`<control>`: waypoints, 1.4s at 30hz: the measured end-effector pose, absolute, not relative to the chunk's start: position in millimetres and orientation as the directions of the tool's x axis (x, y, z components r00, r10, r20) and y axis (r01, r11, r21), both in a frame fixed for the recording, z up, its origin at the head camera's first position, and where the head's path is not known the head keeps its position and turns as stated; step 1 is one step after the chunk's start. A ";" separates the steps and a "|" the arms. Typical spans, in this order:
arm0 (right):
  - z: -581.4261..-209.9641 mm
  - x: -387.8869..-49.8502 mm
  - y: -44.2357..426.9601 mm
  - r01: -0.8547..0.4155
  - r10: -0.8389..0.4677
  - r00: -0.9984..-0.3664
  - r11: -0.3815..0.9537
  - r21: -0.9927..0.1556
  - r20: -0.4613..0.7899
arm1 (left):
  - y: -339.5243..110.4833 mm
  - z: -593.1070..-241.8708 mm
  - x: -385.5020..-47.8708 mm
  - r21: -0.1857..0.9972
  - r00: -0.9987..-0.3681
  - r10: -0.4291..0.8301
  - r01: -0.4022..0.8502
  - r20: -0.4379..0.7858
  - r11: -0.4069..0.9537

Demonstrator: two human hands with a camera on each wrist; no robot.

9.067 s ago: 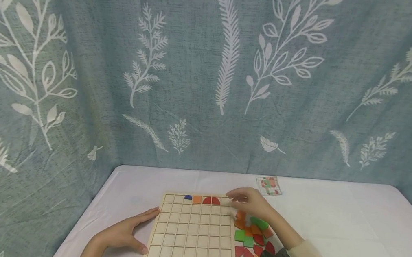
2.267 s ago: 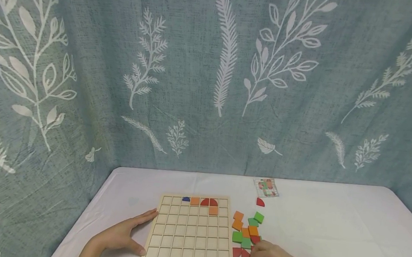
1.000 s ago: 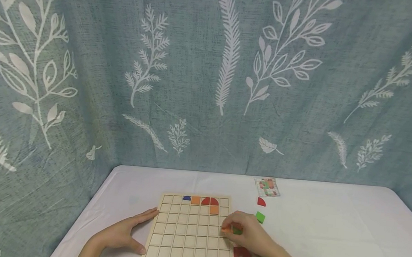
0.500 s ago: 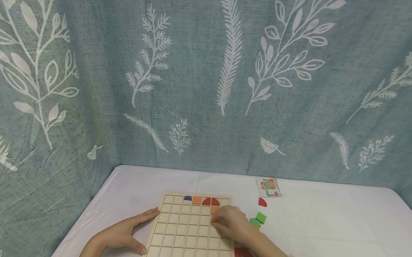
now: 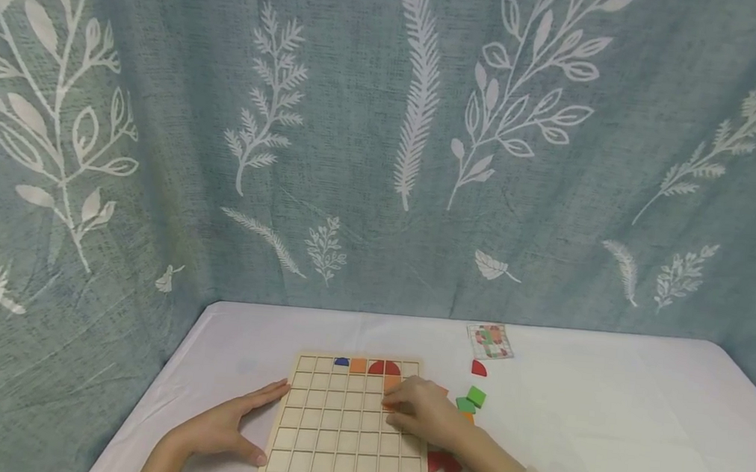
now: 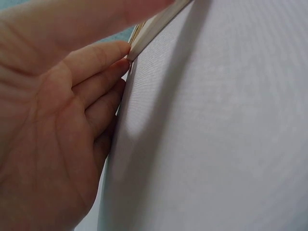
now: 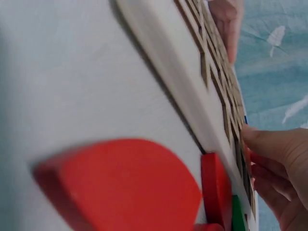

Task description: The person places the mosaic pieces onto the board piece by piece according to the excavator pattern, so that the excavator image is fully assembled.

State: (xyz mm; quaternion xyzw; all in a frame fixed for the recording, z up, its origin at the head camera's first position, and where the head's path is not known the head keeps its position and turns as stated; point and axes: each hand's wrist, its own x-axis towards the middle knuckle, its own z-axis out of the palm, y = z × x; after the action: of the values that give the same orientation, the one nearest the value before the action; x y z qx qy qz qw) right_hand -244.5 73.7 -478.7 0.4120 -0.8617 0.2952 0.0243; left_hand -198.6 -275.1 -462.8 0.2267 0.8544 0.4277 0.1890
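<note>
Board (image 5: 328,440): left edge touched by the left hand (image 5: 220,424), fingers extended
Right hand (image 5: 426,414): fingertips at an orange tile (image 5: 390,408); pinching or pressing, cannot tell
Orange tile: third-row cell; seating apparently in hand, next needing a press and release
Card (image 5: 490,341): beyond board, patterned

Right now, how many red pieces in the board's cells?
2: one red piece in the board's farthest row, right of the orange square; another red piece in the next cell right. The right hand may hide more.
</note>
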 end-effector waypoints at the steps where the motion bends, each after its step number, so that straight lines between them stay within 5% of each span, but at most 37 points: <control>1: -479.3 -244.1 74.9 -0.721 -0.696 -0.660 0.481 -0.499 0.283 | -275.3 -462.8 -198.4 0.814 -0.827 0.547 0.227 -0.129 0.535; 14: -469.4 -236.4 104.2 -0.689 -0.661 -0.656 0.327 -0.647 0.364 | -271.7 -463.3 -201.7 0.827 -0.825 0.549 0.214 -0.132 0.520; 20: -458.4 -224.4 130.2 -0.544 -0.609 -0.750 0.344 -0.765 0.259 | -272.6 -464.1 -201.7 0.826 -0.838 0.525 0.186 -0.150 0.533; 33: -458.9 -194.3 205.9 -0.339 -0.485 -0.873 0.518 -0.785 0.057 | -272.8 -461.3 -200.9 0.809 -0.837 0.526 0.201 -0.150 0.552; 42: -467.6 -176.6 235.3 -0.311 -0.544 -0.839 0.490 -0.814 -0.008 | -276.1 -465.6 -196.8 0.791 -0.840 0.525 0.227 -0.136 0.568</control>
State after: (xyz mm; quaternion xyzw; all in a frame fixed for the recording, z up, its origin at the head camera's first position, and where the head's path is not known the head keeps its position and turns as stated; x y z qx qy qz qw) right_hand -176.6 235.3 -467.6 0.2507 -0.8528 0.4382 -0.1333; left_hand -196.8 -276.1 -465.6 0.2168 0.8667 0.4110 0.1814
